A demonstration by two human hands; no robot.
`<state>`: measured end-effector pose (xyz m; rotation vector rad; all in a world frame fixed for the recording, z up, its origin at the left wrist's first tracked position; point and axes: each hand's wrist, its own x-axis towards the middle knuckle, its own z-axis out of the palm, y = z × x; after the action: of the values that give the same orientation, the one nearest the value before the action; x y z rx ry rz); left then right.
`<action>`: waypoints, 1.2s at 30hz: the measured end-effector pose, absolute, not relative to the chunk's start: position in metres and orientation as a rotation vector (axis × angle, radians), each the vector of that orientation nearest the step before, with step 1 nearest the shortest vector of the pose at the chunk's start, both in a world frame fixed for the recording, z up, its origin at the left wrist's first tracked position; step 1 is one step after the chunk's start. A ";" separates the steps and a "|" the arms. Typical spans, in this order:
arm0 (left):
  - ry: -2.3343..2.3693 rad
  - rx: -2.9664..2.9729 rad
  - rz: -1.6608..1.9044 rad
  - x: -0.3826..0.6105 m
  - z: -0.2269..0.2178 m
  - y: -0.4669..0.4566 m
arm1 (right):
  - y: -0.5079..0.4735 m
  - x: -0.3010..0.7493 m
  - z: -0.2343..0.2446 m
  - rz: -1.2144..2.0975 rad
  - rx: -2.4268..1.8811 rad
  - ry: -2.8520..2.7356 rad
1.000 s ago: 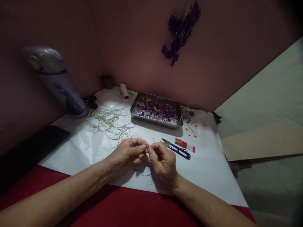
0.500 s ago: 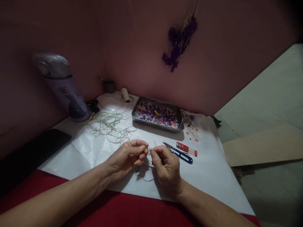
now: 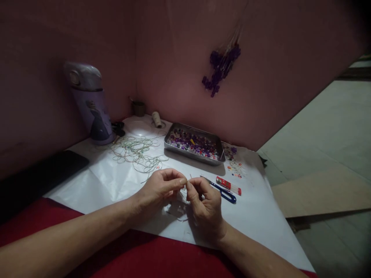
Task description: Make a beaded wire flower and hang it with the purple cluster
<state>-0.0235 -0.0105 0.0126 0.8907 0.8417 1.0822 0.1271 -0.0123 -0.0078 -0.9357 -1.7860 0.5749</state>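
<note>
My left hand (image 3: 162,188) and my right hand (image 3: 206,204) meet fingertip to fingertip over the white sheet (image 3: 255,216). Both are pinched on a thin pale thread (image 3: 182,217) whose loose end trails on the sheet below them. Just right of my right hand lie blue-handled thread snips (image 3: 222,191) and a red lighter (image 3: 228,185). Behind the hands stands a metal tray (image 3: 194,143) full of purple, clear and red beads. Whether a bead sits between my fingertips I cannot make out.
A tangle of pale thread (image 3: 135,150) lies left of the tray. A purple flask (image 3: 92,104), a thread spool (image 3: 157,119) and a small cup (image 3: 139,108) stand by the wall. Purple beaded strands (image 3: 219,69) hang above. Loose beads (image 3: 235,166) and a dark phone-like slab (image 3: 40,173) also lie here.
The view has swung a little to the left and tilted, shifting the flask and tray rightward in the picture. My hands stay pinched together on the thread, with only small finger movements.
</note>
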 end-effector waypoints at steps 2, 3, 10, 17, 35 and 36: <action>0.921 0.995 1.119 -0.024 0.014 -0.011 | -0.013 0.127 -0.008 0.551 -0.941 -1.802; 0.949 1.044 1.128 -0.024 0.015 -0.011 | -0.013 0.127 -0.008 0.538 -0.944 -1.812; 1.009 1.161 1.158 -0.025 0.020 -0.010 | -0.013 0.126 -0.013 0.467 -0.951 -1.810; 0.936 1.074 1.144 -0.023 0.016 -0.012 | -0.012 0.127 -0.013 0.428 -0.934 -1.805; 0.725 0.642 1.087 -0.028 0.013 -0.011 | -0.013 0.128 -0.015 0.441 -0.907 -1.751; 0.719 0.642 1.072 -0.028 0.013 -0.011 | -0.014 0.128 -0.014 0.435 -0.904 -1.752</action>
<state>-0.0281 -0.0110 0.0129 0.6420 0.7186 1.0716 0.1277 -0.0135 -0.0141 -0.9043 -1.7518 0.4352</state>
